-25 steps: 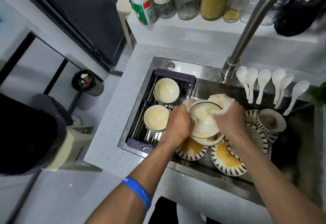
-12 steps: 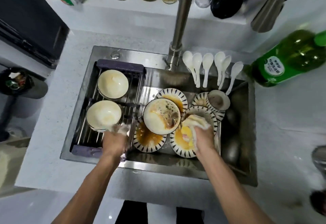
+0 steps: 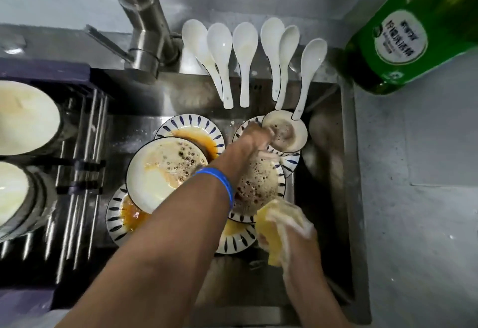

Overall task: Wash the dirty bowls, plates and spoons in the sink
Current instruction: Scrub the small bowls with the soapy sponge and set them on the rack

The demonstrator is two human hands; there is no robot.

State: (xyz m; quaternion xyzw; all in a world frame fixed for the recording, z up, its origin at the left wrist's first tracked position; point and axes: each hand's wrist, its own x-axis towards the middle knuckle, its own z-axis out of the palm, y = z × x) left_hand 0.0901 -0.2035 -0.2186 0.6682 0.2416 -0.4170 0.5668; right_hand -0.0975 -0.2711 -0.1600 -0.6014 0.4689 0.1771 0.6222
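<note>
Fingers of the left hand (image 3: pixel 254 136) grip the rim of a small bowl (image 3: pixel 287 131) at centre right of the frame, atop striped plates (image 3: pixel 258 185) in the sink (image 3: pixel 346 172). Lower right, the right hand (image 3: pixel 294 237) clutches a soapy sponge (image 3: pixel 270 229). Six spoons (image 3: pixel 244 61) line the sink's upper edge. Two bowls (image 3: pixel 23 118) sit in the rack (image 3: pixel 80 172) at left; a green bottle (image 3: pixel 413 30) stands on the surface upper right.

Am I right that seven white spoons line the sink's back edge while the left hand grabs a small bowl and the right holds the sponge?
Not quite: the head view shows six white spoons, not seven. The left hand does grip the small bowl, and the right hand holds the sponge.
</note>
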